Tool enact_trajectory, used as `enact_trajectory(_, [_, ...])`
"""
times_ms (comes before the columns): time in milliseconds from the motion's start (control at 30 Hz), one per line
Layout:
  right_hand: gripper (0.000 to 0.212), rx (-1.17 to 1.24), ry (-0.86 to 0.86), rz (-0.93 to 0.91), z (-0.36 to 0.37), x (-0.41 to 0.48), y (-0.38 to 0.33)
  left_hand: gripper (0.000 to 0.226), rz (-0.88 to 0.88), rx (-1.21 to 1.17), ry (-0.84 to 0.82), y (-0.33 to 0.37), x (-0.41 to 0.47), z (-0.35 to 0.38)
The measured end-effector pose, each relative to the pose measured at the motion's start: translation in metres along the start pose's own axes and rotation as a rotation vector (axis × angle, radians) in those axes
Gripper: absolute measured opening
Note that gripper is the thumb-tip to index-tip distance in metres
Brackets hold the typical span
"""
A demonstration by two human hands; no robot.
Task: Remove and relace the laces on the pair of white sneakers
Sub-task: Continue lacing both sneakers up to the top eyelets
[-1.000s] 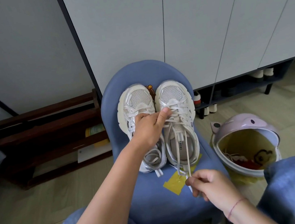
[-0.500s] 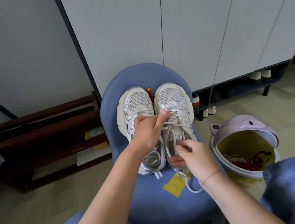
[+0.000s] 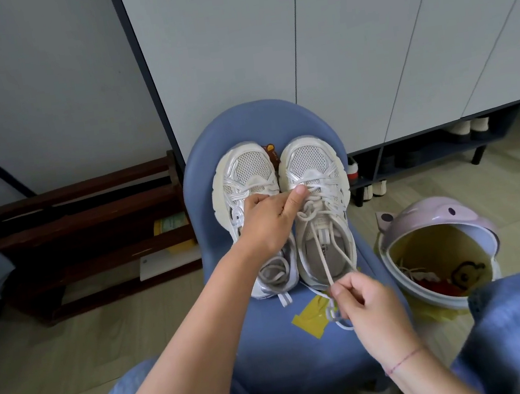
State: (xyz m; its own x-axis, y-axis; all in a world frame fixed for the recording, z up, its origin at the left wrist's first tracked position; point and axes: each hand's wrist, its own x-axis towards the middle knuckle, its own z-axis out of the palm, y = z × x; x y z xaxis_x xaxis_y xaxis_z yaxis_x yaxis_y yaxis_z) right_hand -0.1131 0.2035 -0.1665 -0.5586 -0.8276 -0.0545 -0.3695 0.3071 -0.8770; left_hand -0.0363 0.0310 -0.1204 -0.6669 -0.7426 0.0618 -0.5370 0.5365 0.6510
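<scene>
**Lace pulled out toward the heel of the right sneaker**

The two white sneakers stand side by side on a blue chair, toes pointing toward the grey cabinet. Both have mesh toes and thick cream soles. The left sneaker has a loose lace coiled in its heel opening. The right sneaker is laced across its lower eyelets, with a slack tangle of cord over the tongue. From that tangle its lace runs in two strands back over the heel opening.

The left hand lies across the left sneaker. Its thumb is stretched out straight, and the tip presses on the lowest lacing of the right sneaker. The other fingers are curled under, and whether they grip anything cannot be told.

The right hand hovers just behind the right sneaker's heel. Its thumb and fingers are closed tight, pinching the two strands of the lace. A small loop of cord hangs beneath it, over a patch of yellow tape on the seat.

A pink bin stands open on the floor beside the chair.
</scene>
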Motion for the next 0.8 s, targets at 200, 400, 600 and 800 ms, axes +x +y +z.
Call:
enact_trajectory(200, [0.018,-0.201,-0.223,0.121,0.004,-0.039,0.017,0.079,0.016,-0.014,0.007,-0.002,0.002,0.001])
enact_trajectory(400, [0.02,-0.289,-0.317,0.167,0.002,-0.042,0.019,0.109,0.035,-0.018,0.012,-0.004,0.003,0.002])
enact_trajectory(600, [0.018,-0.228,0.159,-0.022,-0.01,-0.014,0.02,0.066,-0.013,-0.034,-0.02,0.002,-0.002,-0.002])
enact_trajectory(800, [0.047,-0.05,0.096,0.175,-0.006,0.02,0.026,0.055,-0.008,-0.024,-0.031,0.006,-0.004,-0.004])
